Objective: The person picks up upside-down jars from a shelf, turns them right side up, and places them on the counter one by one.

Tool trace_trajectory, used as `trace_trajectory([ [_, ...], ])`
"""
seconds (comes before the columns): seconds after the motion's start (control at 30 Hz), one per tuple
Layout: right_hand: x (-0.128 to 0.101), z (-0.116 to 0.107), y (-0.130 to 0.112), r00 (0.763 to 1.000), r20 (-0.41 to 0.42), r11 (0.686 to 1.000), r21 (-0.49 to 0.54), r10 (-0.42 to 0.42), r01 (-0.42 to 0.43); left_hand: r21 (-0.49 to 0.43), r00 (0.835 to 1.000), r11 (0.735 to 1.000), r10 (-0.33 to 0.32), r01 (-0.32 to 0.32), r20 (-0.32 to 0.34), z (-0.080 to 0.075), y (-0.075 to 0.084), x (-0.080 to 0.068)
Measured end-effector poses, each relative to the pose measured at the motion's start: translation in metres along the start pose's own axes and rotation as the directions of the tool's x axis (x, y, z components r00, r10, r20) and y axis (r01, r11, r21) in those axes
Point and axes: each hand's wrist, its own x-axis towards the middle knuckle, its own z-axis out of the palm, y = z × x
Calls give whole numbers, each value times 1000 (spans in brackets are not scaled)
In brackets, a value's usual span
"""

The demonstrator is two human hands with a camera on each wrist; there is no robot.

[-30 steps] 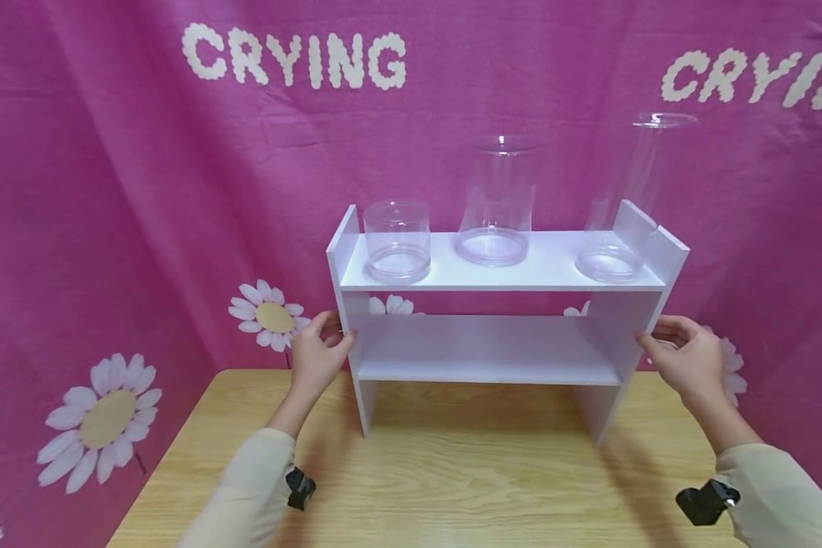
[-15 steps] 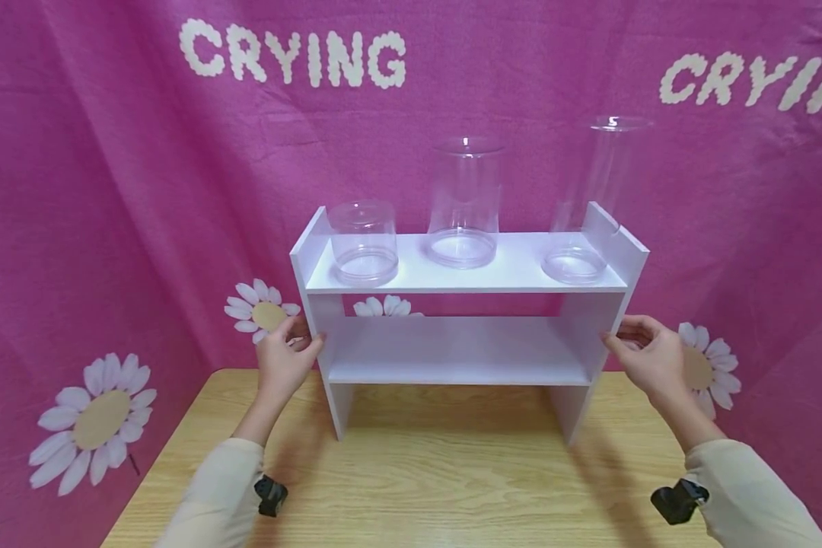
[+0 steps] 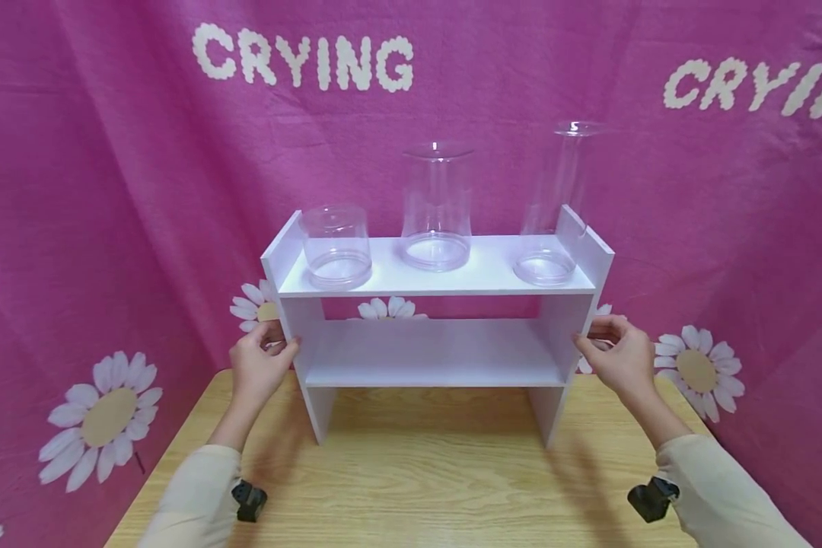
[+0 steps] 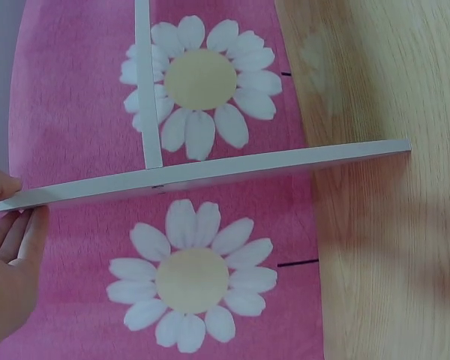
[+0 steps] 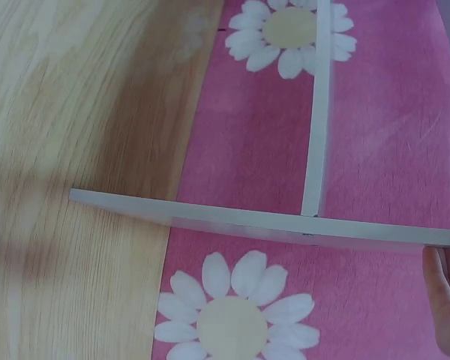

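Note:
A white two-tier shelf (image 3: 438, 378) stands upright over the wooden table in the head view. My left hand (image 3: 256, 365) grips its left side panel, thumb at the front edge and fingers on the outer face. On the other side, my right hand (image 3: 623, 358) holds the right panel in the same way. Three clear containers sit on the top tier: a short wide one (image 3: 338, 255) at left, a taller one (image 3: 436, 205) in the middle and a tall narrow one (image 3: 546, 262) at right. Both wrist views show fingers and thumb across the panel edges.
The wooden table (image 3: 411, 487) extends under and in front of the shelf. Close behind and at the sides hangs a pink cloth (image 3: 144, 190) with daisies and white lettering. Whether the shelf's feet touch the table, I cannot tell.
The shelf has moved left across the head view, with both hands gripping it throughout. The three clear containers have travelled with it and still stand upright.

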Motion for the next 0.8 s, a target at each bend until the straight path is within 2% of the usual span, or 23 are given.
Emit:
trace_trajectory([
  [0.27,0,15,-5,1000,13,997,70,-24,23,37,999,999,7,-5,-50,-10,-8,4],
  [0.4,0,21,-7,999,10,997,66,-39,38,46,998,999,8,-5,-67,-14,-10,5],
  [0.57,0,26,-10,999,-2,998,38,-45,45,42,998,999,-15,17,-63,-17,-12,5],
  [0.8,1,27,-12,999,-17,999,19,-38,39,82,998,996,-41,45,-46,-17,-11,8],
])
